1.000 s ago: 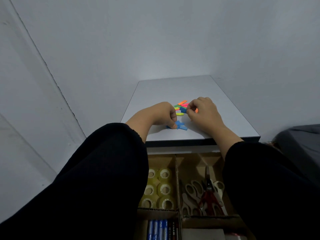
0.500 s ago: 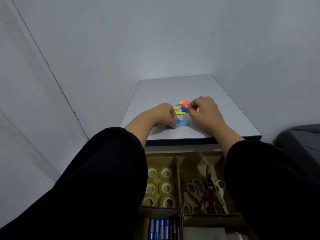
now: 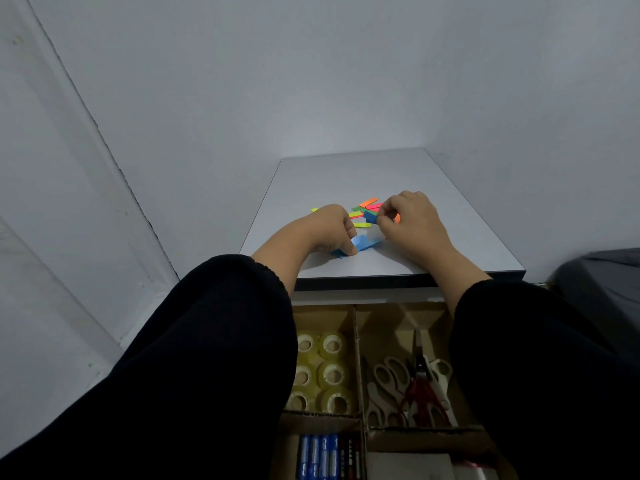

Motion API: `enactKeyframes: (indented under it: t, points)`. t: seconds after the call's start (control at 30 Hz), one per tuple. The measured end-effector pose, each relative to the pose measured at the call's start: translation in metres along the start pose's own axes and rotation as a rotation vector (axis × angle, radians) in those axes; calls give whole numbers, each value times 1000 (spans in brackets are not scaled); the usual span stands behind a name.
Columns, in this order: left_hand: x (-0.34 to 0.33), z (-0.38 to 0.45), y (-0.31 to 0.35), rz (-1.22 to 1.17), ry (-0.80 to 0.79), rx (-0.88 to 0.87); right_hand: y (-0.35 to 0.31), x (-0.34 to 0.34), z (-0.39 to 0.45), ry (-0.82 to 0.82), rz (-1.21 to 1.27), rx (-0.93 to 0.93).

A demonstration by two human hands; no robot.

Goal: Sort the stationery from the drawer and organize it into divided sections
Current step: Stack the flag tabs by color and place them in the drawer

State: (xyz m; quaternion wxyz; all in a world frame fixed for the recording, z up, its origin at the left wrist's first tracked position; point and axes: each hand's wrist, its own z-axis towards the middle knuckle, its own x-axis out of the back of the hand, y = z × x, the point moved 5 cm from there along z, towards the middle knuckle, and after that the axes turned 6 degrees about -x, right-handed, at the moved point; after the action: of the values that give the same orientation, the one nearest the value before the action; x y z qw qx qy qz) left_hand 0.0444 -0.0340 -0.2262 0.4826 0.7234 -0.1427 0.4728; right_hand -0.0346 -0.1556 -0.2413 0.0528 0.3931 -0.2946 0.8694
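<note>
Several small coloured sticky tabs [image 3: 367,206] lie scattered on the grey table top [image 3: 346,174], in orange, pink, green and yellow. My left hand [image 3: 329,230] pinches a small stack of light blue tabs [image 3: 360,243] against the table. My right hand [image 3: 408,220] pinches a darker blue tab [image 3: 370,216] between thumb and fingertips, just above the pile. Below the table edge the open drawer holds a cardboard divider [image 3: 356,341] with separate sections.
The divider's left section holds several tape rolls [image 3: 322,372]; the right one holds scissors [image 3: 412,389]. Pens or markers [image 3: 322,455] fill a nearer section, with a white pad [image 3: 408,465] beside them. Walls close in left and behind; a dark grey object [image 3: 602,282] sits at right.
The left hand has drawn the light blue stack slightly nearer and lifted its edge. The right hand keeps the dark blue tab at about the same spot. The view shifted slightly.
</note>
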Motion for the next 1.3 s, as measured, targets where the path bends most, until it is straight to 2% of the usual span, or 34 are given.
enactKeyframes:
  t: [0.33,0.6,0.7,1.03,1.3]
  points:
    - [0,-4,-5,-77,77,8,0,1,-1,-2,14,8]
    - [-3,-15,-20,-361,324,60,-5,4,-8,-52,33,25]
    - [-6,-22,-23,-475,391,76,-9,9,-16,-95,122,0]
    - [-31,-104,2,-563,388,-40,-20,57,-122,-81,575,-239]
    - [-115,-190,-21,-733,177,34,2,69,-225,-443,463,-593]
